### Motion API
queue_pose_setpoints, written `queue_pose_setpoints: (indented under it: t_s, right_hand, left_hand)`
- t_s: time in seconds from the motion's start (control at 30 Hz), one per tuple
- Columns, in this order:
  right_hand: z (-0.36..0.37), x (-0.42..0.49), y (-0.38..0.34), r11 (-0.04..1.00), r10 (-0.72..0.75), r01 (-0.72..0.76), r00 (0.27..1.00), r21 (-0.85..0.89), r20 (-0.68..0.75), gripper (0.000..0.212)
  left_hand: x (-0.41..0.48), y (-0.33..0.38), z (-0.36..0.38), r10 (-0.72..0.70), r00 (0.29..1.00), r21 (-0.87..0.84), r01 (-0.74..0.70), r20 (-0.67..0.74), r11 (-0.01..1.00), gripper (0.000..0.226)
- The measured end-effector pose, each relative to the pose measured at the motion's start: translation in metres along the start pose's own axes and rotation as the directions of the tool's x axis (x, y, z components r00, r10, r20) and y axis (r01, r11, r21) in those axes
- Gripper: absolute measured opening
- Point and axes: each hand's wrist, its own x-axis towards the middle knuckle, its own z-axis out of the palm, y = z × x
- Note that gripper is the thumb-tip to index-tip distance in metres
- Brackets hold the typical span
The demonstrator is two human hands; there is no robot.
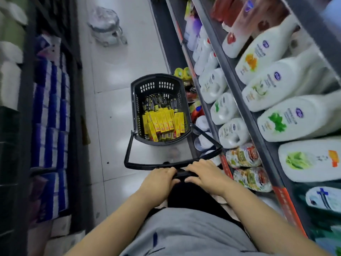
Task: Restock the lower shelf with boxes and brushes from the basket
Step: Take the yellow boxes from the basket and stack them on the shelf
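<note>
A black plastic basket [160, 85] stands on the white tiled aisle floor beside the right-hand shelving. Inside lie several yellow boxes [163, 121] and, behind them, several dark brushes on yellow cards [159, 103]. Its long black handle [129, 154] reaches back toward me. My left hand [159, 179] and my right hand [204, 172] both grip the handle's crossbar, side by side. The lower shelf [204, 145], beside the basket on the right, holds small packets and white tubs, largely hidden by the shelves above it.
Right shelves carry white lotion bottles [267, 58] and colourful pouches [243, 156]. Left shelving holds blue and white packs [49, 126]. A wrapped bundle on a small trolley [107, 24] stands further down the aisle.
</note>
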Motion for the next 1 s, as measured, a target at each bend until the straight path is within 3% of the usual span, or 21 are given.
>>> queue_pose_setpoints:
  t_s: [0.23, 0.37, 0.63, 0.83, 1.0]
  right_hand:
    - [-0.072, 0.125, 0.047, 0.999, 0.0, 0.0, 1.0, 0.033, -0.014, 0.035]
    - [-0.132, 0.202, 0.074, 0.996, 0.032, -0.036, 0.998, 0.081, 0.053, 0.036]
    - [-0.248, 0.33, 0.111, 0.994, 0.025, -0.034, 0.996, 0.108, 0.085, 0.036]
    - [-0.294, 0.41, 0.137, 0.996, 0.011, -0.015, 0.999, 0.091, 0.044, 0.038]
    - [-0.35, 0.49, 0.155, 0.993, 0.078, -0.081, 0.996, 0.085, 0.04, 0.04]
  left_hand:
    - [0.124, -0.064, -0.072, -0.065, 0.994, -0.02, 0.067, 0.09, 0.998, 0.024]
    - [0.203, -0.098, -0.123, -0.1, 0.982, -0.018, 0.104, 0.158, 0.994, 0.023]
    - [0.32, -0.158, -0.218, -0.192, 0.968, -0.06, 0.204, 0.161, 0.977, 0.021]
    - [0.395, -0.205, -0.27, -0.131, 0.975, -0.038, 0.14, 0.182, 0.989, 0.025]
    - [0.474, -0.253, -0.323, -0.08, 0.98, -0.036, 0.088, 0.183, 0.995, 0.026]
